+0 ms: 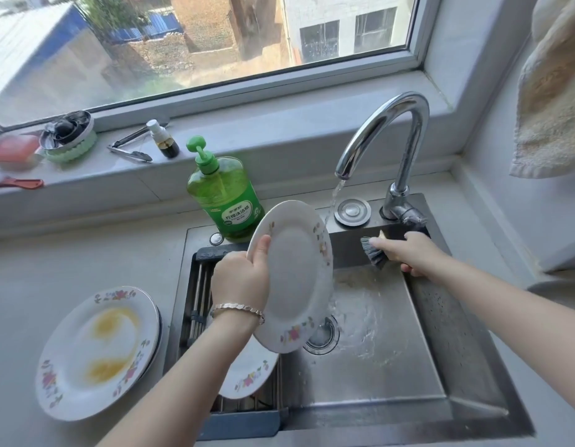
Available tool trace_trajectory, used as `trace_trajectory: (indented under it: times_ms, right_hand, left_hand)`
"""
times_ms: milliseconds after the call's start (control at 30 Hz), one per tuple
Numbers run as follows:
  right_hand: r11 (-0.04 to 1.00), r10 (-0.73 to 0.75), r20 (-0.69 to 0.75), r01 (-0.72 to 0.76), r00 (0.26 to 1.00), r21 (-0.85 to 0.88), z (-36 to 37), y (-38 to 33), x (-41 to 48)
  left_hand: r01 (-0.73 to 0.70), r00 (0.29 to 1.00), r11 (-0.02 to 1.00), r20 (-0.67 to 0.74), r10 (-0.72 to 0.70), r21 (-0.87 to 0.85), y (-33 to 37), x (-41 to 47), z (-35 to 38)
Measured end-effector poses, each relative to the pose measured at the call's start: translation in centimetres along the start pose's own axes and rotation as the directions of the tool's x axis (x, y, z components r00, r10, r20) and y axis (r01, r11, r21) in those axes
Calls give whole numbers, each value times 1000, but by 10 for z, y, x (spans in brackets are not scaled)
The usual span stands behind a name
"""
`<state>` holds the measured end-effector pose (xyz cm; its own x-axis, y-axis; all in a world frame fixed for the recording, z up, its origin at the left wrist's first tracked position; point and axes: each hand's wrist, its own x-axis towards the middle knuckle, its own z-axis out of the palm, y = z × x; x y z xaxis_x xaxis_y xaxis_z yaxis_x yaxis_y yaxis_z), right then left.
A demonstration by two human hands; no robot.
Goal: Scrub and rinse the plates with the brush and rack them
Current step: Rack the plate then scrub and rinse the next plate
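Head view, looking down over a sink. Nearest, on the grey surface (21, 285) at left, sits a stack of white floral-rimmed plates (96, 350): the top one is smeared yellow, and one more rim shows beneath it. One white floral racked plate (247, 375) lies on the dark slatted drying rack (199, 285) across the left side of the steel sink (392, 366), partly hidden by the left forearm. The left hand (241, 279) has its grip clamped on the rim of a fourth white floral held plate (296, 275), tilted upright over the basin. The plate's upper right edge meets the water stream from the one curved chrome tap (386, 133). The right hand (408, 253), well apart to the right, has its grip closed round a grey-bristled brush (373, 253), whose handle is hidden. One green soap bottle (221, 195) stands behind the held plate. Windowsill items are blurred.
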<state>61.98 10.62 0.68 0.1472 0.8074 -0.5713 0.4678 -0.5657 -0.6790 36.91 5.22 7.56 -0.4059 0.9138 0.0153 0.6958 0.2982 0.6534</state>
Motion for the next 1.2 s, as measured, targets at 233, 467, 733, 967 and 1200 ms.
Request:
trace_trajectory:
  times_ms: [233,467,733,967,1200]
  right_hand:
    - [984,47,85,-61,995,167,39,13,-32]
    - [845,-14,219,-105,976,524,83,-37,-51]
    - [693,-66,452,-285,890,662,105,-108,-52]
    - [657,-113,387,-224,915,720,97,-121,-30]
    - [611,-179,390,-209,903,763,86,-141,-15]
  left_hand:
    - [-22,1000,1000,-20,22,-7,0,-1,-28]
    - [541,825,760,53,-562,-359,-43,17,-52]
    - [580,804,643,223,-552,-499,-72,37,-67]
    - [81,996,996,-21,-81,-34,-44,120,-82]
    - [-140,971,969,219,94,202,28,208,-65]
